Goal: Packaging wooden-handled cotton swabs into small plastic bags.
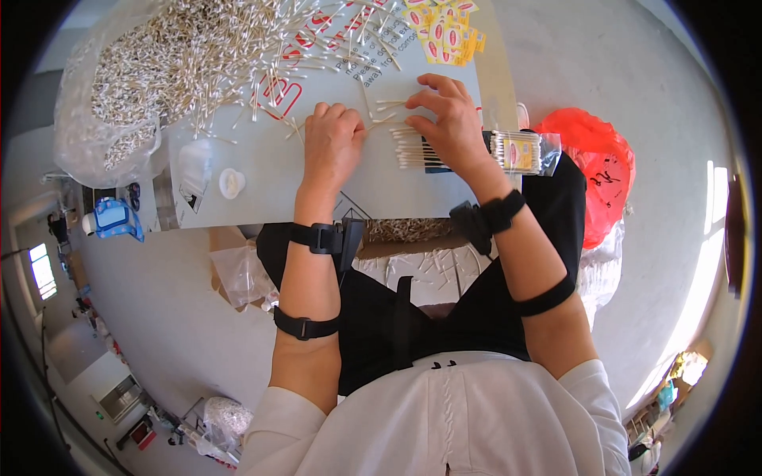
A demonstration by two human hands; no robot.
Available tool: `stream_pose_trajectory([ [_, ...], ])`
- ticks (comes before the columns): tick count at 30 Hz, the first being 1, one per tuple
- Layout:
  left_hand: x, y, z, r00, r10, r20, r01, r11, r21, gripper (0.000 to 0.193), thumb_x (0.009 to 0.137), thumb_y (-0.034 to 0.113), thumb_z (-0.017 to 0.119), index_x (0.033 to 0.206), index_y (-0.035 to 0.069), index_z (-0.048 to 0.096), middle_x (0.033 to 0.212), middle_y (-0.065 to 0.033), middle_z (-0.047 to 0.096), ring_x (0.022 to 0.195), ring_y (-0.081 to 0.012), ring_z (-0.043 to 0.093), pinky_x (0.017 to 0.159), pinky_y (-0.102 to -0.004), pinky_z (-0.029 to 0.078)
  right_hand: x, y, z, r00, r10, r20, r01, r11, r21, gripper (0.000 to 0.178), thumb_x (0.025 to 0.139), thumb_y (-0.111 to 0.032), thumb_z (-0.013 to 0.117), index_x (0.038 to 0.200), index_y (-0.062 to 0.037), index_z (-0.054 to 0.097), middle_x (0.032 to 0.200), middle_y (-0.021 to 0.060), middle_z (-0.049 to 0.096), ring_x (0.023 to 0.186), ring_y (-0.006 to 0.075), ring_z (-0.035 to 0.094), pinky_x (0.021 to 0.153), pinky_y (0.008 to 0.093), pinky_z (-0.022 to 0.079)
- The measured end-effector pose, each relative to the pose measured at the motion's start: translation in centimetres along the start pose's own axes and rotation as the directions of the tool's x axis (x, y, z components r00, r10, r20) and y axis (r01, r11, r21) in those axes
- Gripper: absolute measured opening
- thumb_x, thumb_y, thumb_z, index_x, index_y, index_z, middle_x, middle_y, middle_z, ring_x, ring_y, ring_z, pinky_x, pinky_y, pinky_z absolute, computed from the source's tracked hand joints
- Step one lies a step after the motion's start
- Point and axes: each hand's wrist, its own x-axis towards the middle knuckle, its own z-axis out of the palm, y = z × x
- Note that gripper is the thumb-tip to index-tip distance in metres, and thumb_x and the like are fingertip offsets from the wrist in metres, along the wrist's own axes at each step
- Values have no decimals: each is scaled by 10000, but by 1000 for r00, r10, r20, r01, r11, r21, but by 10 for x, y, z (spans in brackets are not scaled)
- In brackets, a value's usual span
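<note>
My left hand [333,147] is closed, its fingers curled down at the tabletop. A cotton swab [379,123] sticks out from its thumb side, and more swab ends show by its other edge. My right hand [451,123] is open, with thumb and forefinger curved and apart. Two or so cotton swabs [389,104] point toward its forefinger; whether they touch it I cannot tell. Below that hand, a row of cotton swabs [409,151] lies side by side, partly covered by the palm. Beside the wrist sits a clear pack of swabs [516,151] with a yellow label.
A large clear bag [75,135] spills a heap of swabs [159,71] over the printed grey table [262,182]. Yellow labels [448,32] lie at the far right. A white round lid [231,183] sits near the front edge. A red bag [591,159] stands right of the table.
</note>
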Motion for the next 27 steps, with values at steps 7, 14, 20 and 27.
stream_pose_trajectory([
  [7,-3,-28,-7,937,-333,109,349,867,-356,57,748,89,697,701,63,678,753,-59,636,834,-292,574,741,-406,474,7,12,6,996,-42,75,48,996,-79,49,707,-122,730,738,-126,692,1131,1,622,1097,265,524,941,403,392],
  [14,-2,-14,-2,983,-185,-3,179,952,-248,19,748,81,694,753,69,680,782,-74,649,807,-299,577,742,-402,484,5,11,8,998,-26,52,28,998,-50,45,720,-116,716,737,-111,675,1134,-5,621,1111,255,517,945,399,383],
  [20,-8,-4,6,997,-48,-66,51,997,53,107,743,46,721,760,53,615,780,-78,623,816,-297,555,728,-415,463,4,18,6,998,-60,35,60,998,1,54,733,-91,691,721,-92,639,1141,3,640,1083,254,529,925,391,384],
  [27,8,-14,2,990,-122,-75,128,988,83,100,743,29,700,778,46,608,791,-86,630,814,-309,553,728,-417,460,5,13,0,990,-58,132,52,997,50,58,750,-103,699,760,-96,642,1034,0,669,980,231,560,903,365,382],
])
